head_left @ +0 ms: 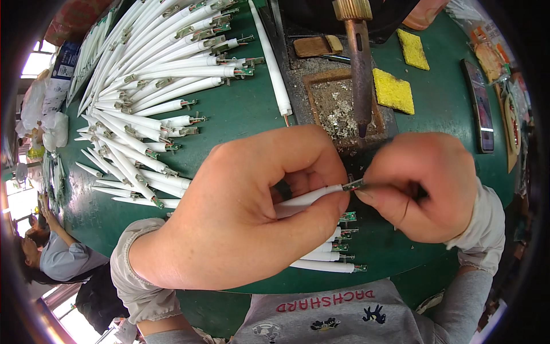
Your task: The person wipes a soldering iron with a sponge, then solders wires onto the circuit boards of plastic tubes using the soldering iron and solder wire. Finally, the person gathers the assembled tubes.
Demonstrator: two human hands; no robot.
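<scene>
My left hand [240, 221] is closed around a slim white pen-shaped tube [308, 200], its thumb and forefinger near the tube's right end. From that end sticks a small green circuit board [352, 185]. My right hand [424, 183] is partly blurred. Its thumb and forefinger are pinched together at the board's outer end; what lies between them is hidden. Several similar white tubes [323, 266] with green boards lie below my hands. Just beyond the hands, a soldering iron [361, 74] points tip down over a tray of solder scraps [338, 109].
A large pile of white tubes [154, 74] with boards covers the left of the green table [240, 123]. One tube [270, 63] lies alone beside the iron's stand. Two yellow sponges [393, 90] and a phone [478, 106] are at right. Another person [66, 252] sits at far left.
</scene>
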